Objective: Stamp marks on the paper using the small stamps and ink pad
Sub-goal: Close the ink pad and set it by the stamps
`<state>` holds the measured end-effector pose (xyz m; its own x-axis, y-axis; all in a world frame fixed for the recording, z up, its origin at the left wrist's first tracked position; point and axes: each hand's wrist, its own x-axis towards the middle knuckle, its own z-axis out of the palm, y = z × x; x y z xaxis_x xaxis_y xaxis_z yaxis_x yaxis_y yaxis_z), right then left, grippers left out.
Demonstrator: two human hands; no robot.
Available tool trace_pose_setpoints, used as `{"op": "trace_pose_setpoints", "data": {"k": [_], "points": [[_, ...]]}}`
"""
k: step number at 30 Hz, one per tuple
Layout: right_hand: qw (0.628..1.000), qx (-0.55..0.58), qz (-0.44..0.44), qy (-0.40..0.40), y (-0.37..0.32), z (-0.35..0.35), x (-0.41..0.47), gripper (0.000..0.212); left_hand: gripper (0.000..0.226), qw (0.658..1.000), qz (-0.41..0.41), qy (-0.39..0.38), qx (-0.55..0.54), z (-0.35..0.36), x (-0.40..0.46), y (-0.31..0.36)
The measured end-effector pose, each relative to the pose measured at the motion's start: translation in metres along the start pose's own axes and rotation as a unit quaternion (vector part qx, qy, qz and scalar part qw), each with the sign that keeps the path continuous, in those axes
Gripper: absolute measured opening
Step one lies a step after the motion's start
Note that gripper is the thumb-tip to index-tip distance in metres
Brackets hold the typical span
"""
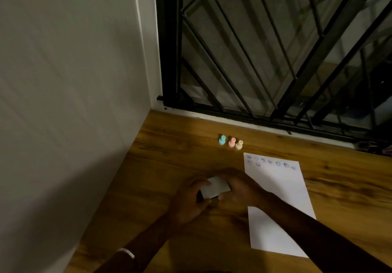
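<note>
Both my hands hold a small ink pad (215,187) with a pale lid and dark base, just above the wooden table. My left hand (188,200) grips its left and near side; my right hand (238,190) grips its right side. A white sheet of paper (280,200) lies to the right, with several purple stamp marks (270,162) along its far edge; my right forearm crosses it. Three small stamps stand in a row beyond the hands: a blue one (221,140), a pink one (231,142) and a cream one (239,145).
The wooden table (169,156) meets a pale wall (74,103) on the left. A black metal window grille (275,49) runs along its far edge. A dark object (373,146) lies at the far right by the sill.
</note>
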<state>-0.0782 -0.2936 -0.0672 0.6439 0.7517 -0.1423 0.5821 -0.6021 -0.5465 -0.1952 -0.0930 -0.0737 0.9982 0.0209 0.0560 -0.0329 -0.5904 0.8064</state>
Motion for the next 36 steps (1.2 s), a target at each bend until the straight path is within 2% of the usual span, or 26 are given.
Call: {"op": "trace_pose_setpoints", "data": {"k": [4,7,13,16,23,27,30,33,36], "points": [[0.999,0.004,-0.019,0.028,0.002,0.001,-0.005,0.064,0.047,1.000,0.022,-0.005,0.017,0.000,0.001,-0.002],[0.995,-0.057,-0.043,0.064,0.000,0.001,-0.011,0.061,0.054,0.999,0.015,-0.014,0.036,0.002,-0.003,-0.004],[0.998,-0.058,0.014,0.036,-0.001,0.011,-0.013,0.061,0.059,0.999,-0.013,-0.024,0.028,0.004,-0.005,-0.007],[0.997,-0.054,0.040,0.020,-0.006,0.007,-0.009,0.061,0.053,0.999,0.003,-0.021,0.050,0.004,-0.004,-0.008],[0.999,-0.031,0.027,-0.004,-0.014,-0.005,-0.003,0.069,0.051,0.996,0.032,-0.044,0.076,-0.002,0.000,-0.007],[0.998,-0.039,0.041,0.021,-0.015,0.000,-0.008,0.063,0.051,0.993,0.027,-0.034,0.111,0.001,-0.002,-0.007],[0.994,-0.026,0.090,0.053,-0.020,0.011,-0.017,0.052,0.051,0.989,0.024,-0.034,0.139,0.003,-0.003,-0.007],[0.990,-0.048,0.087,0.101,-0.022,0.025,-0.020,0.042,0.047,0.992,0.022,-0.007,0.125,0.002,-0.003,-0.005],[0.991,-0.071,0.072,0.089,-0.028,0.026,-0.018,0.033,0.038,0.994,0.011,0.028,0.104,-0.002,0.001,-0.001]]}}
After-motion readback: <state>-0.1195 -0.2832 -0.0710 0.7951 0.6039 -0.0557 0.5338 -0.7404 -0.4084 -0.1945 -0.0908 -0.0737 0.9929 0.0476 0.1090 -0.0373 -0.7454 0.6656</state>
